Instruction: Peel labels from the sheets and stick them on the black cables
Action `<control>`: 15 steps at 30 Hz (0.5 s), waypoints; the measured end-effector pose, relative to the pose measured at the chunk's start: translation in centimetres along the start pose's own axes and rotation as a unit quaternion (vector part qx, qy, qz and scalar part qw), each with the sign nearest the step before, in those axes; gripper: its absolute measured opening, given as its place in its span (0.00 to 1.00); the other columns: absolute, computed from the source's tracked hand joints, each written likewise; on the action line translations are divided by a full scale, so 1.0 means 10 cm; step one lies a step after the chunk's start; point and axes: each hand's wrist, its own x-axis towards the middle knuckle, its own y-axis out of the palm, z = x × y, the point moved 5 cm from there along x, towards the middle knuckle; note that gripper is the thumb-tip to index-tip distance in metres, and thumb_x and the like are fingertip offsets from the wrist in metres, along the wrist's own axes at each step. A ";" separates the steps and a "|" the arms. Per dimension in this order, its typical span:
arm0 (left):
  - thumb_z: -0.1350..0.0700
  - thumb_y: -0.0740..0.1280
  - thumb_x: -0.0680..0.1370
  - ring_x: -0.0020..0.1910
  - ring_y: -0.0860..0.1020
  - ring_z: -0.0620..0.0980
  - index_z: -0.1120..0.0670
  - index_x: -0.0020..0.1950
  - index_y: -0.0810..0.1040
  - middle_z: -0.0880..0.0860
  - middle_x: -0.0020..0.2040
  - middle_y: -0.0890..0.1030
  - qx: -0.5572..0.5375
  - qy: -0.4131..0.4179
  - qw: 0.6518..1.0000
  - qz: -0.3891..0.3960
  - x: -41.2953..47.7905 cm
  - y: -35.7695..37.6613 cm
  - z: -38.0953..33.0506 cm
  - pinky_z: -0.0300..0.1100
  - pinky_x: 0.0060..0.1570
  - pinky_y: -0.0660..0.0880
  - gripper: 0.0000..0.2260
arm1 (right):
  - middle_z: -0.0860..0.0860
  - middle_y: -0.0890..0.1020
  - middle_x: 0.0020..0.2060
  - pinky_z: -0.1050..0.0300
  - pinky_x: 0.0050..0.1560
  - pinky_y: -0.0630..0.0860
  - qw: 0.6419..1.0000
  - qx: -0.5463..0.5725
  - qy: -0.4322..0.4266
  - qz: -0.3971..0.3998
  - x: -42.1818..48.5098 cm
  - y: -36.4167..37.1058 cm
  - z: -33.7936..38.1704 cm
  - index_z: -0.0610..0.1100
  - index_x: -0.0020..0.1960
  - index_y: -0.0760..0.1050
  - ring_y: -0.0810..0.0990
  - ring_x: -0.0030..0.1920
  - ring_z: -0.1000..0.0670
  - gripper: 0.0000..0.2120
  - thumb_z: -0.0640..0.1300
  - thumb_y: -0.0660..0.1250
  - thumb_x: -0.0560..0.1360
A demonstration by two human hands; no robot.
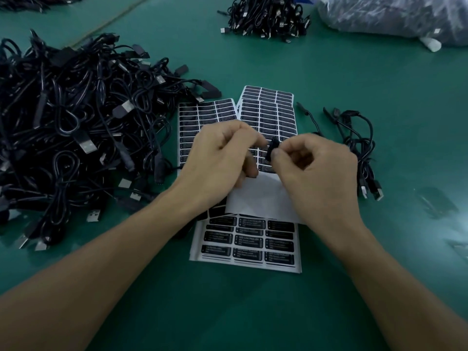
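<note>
Head cam: L hand [217, 158] & R hand [316, 173] fingers [278, 158] pinch black label [273, 147] over sheets [268, 115]; bag [455, 29] holds cables [374, 11].

1. We see a dim, cool-toned frame; the green table [329, 79] is lit evenly from overhead, with only soft shadows.
2. We note pale glare on the plastic bag [395, 16] at upper right; small glints dot the cable pile [63, 122] at left.
3. Motion smears the left hand [220, 158], the right hand [316, 173] and the small black piece [274, 148] between them; print on the label sheets [253, 239] at lower centre is readable.
4. We see wide-angle stretch along the edges; the top of the frame is soft.
</note>
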 end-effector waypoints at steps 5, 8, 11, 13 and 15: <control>0.62 0.52 0.83 0.25 0.75 0.48 0.49 0.60 0.75 0.53 0.31 0.81 -0.042 -0.002 0.997 0.058 -0.01 0.01 -0.01 0.38 0.23 0.69 0.16 | 0.51 0.75 0.29 0.62 0.30 0.69 0.943 0.298 0.140 0.033 0.03 0.02 -0.12 0.46 0.37 0.80 0.69 0.30 0.54 0.11 0.38 0.70 0.77; 0.58 0.53 0.80 0.28 0.77 0.49 0.46 0.63 0.67 0.53 0.35 0.83 -0.060 0.000 0.995 0.086 -0.02 0.02 -0.02 0.40 0.25 0.70 0.13 | 0.49 0.76 0.35 0.60 0.36 0.73 0.907 0.375 0.183 0.062 0.02 0.08 -0.13 0.47 0.37 0.81 0.73 0.37 0.52 0.11 0.37 0.69 0.77; 0.55 0.54 0.80 0.30 0.80 0.51 0.48 0.59 0.65 0.54 0.38 0.85 -0.079 -0.005 0.991 0.104 -0.03 0.06 -0.02 0.39 0.26 0.71 0.08 | 0.47 0.78 0.38 0.54 0.44 0.77 0.884 0.415 0.198 0.086 0.01 0.12 -0.12 0.45 0.39 0.80 0.75 0.39 0.49 0.05 0.40 0.71 0.75; 0.56 0.55 0.83 0.32 0.81 0.51 0.50 0.56 0.65 0.54 0.41 0.86 -0.084 -0.008 0.990 0.116 -0.04 0.08 -0.03 0.38 0.26 0.72 0.04 | 0.47 0.77 0.35 0.55 0.44 0.78 0.871 0.440 0.201 0.088 0.01 0.13 -0.11 0.44 0.40 0.80 0.75 0.36 0.51 0.03 0.41 0.71 0.73; 0.58 0.54 0.85 0.33 0.83 0.51 0.51 0.53 0.64 0.54 0.43 0.87 -0.091 -0.017 0.987 0.128 -0.05 0.10 -0.03 0.38 0.27 0.73 0.03 | 0.46 0.78 0.36 0.53 0.46 0.78 0.871 0.441 0.200 0.080 0.01 0.13 -0.12 0.44 0.40 0.80 0.75 0.38 0.49 0.04 0.40 0.71 0.74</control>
